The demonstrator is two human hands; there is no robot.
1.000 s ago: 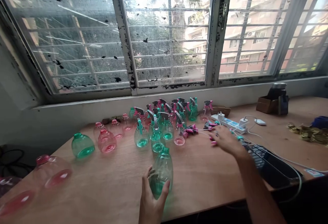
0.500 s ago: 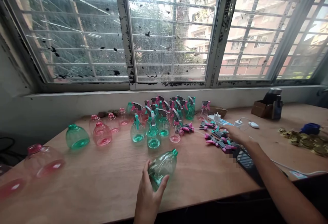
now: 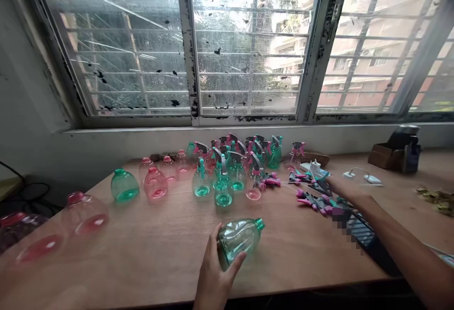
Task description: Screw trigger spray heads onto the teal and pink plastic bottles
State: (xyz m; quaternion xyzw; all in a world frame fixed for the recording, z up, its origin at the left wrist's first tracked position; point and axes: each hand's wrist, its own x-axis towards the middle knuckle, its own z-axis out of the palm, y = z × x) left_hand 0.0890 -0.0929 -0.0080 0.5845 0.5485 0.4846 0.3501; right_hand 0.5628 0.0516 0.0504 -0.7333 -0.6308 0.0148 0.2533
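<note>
A clear teal plastic bottle (image 3: pixel 239 239), headless and tilted on its side, is gripped by the left hand (image 3: pixel 214 267) at 6 o'clock. The open right hand (image 3: pixel 349 190) is held at 3 o'clock, just beside loose pink-and-teal trigger spray heads (image 3: pixel 314 201). Many bottles fitted with heads (image 3: pixel 237 175) are grouped at 12 o'clock on the wooden table (image 3: pixel 149 253); bare pink and teal bottles (image 3: pixel 155 183) are left unfitted at 10 o'clock.

Far ahead of your grip stands a wide window (image 3: pixel 248 45) with a metal grille, and its white frame (image 3: pixel 193 49) has much peeled paint. Bright daylight comes through the spotted glass, and you can see 1 palm tree (image 3: pixel 264 16) and a pale building (image 3: pixel 376 59) outside. Far left of your grip is a white wall (image 3: pixel 24 87), and under it is a wooden table (image 3: pixel 124 272).
</note>
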